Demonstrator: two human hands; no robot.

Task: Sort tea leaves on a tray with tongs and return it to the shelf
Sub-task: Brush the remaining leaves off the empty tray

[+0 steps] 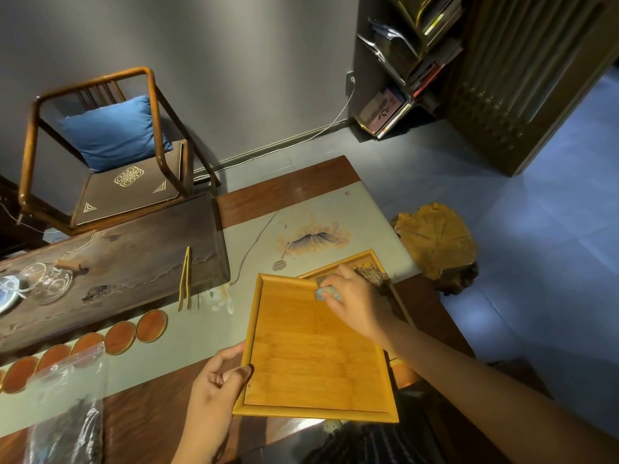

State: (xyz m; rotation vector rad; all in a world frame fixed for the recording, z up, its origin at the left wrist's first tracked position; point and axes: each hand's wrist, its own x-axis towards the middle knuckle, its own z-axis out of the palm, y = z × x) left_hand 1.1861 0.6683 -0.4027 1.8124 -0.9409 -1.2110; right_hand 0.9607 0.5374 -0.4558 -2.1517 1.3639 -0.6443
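Observation:
An empty bamboo tray (301, 356) is tilted up over the table's near edge. My left hand (214, 383) grips its lower left corner. My right hand (355, 303) rests at the tray's far right corner, fingers closed on a small grey-blue cloth (326, 292). Behind it lies a second bamboo tray (360, 257), partly hidden, with a pile of pale dry tea leaves (371, 274) at its right side. Bamboo tongs (185, 279) lie on the table runner, left of the trays, untouched.
A dark wooden tea board (117, 249) with glass teaware (43, 283) stands at the left. Round orange coasters (119, 336) line the runner. A plastic bag of dark tea (70, 413) lies near left. A chair, a stump stool (435, 242) and a bookshelf (408, 61) stand beyond.

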